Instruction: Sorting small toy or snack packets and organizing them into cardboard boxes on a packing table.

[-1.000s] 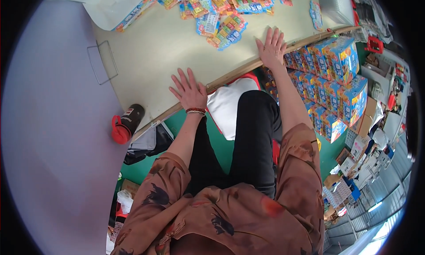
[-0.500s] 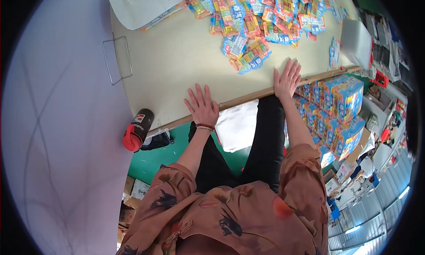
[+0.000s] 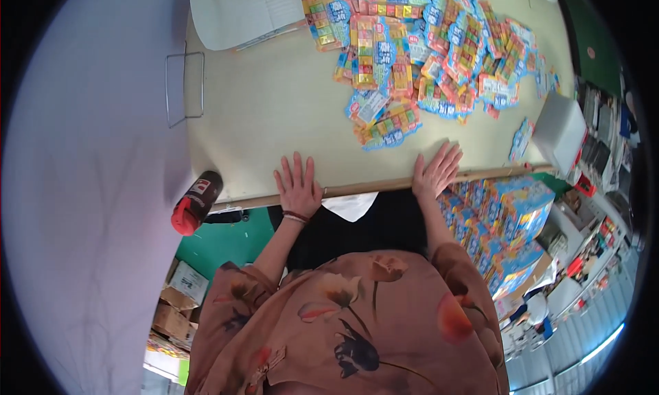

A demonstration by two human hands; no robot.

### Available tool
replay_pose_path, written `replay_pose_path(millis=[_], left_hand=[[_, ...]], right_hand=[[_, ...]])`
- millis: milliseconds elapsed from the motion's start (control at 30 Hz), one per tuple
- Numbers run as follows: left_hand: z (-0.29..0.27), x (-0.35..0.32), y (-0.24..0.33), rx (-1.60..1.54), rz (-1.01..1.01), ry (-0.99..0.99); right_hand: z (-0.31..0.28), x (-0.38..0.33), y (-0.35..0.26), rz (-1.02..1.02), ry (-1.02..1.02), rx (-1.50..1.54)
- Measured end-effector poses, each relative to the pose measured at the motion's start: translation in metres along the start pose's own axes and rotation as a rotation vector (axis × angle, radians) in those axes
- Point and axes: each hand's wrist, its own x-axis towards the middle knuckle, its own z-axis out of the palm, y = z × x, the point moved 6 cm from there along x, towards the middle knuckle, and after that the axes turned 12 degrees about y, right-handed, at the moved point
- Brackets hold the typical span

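My left hand (image 3: 299, 187) lies flat on the near edge of the pale table (image 3: 261, 113), fingers spread, with nothing in it. Farther right, my right hand (image 3: 435, 172) rests palm down on the same edge, also empty with its fingers apart. Beyond the hands spreads a heap of colourful blister packs (image 3: 456, 45), blue, yellow and red, some face up and some showing their backs. The nearest pack (image 3: 390, 129) lies a little beyond my right hand, apart from the fingers. One single pack (image 3: 522, 140) is off by itself at the right.
A black bottle with a red lid (image 3: 199, 201) stands at the table's left corner. A white tray (image 3: 244, 17) sits at the far left, near a wire frame (image 3: 185, 89). At the right are a whitish bin (image 3: 559, 131) and stacked colourful boxes (image 3: 511, 210) beside the table.
The view has shifted, so the table and packs appear lower. My body is closer to the table edge, and less of my legs shows. Both hands stay flat on the edge.
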Motion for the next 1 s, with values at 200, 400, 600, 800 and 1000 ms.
replay_pose_path(millis=[200, 400, 600, 800, 1000], left_hand=[[-0.009, 0.0, -0.003, -0.002, 0.003, 0.026], [-0.016, -0.004, 0.002, -0.005, 0.031, 0.113], [-0.019, -0.007, 0.008, -0.009, 0.087, 0.284], [-0.024, -0.014, 0.012, -0.035, 0.081, 0.451], [-0.037, -0.017, -0.003, -0.463, -0.015, 0.571]], right_hand=[[-0.004, -0.002, -0.006, -0.03, -0.01, 0.001], [-0.002, -0.007, 0.0, -0.044, 0.045, 0.045], [-0.004, -0.007, 0.005, -0.078, 0.204, 0.115], [-0.003, -0.01, 0.01, -0.09, 0.359, 0.126], [-0.008, -0.011, 0.006, -0.109, 0.455, 0.24]])
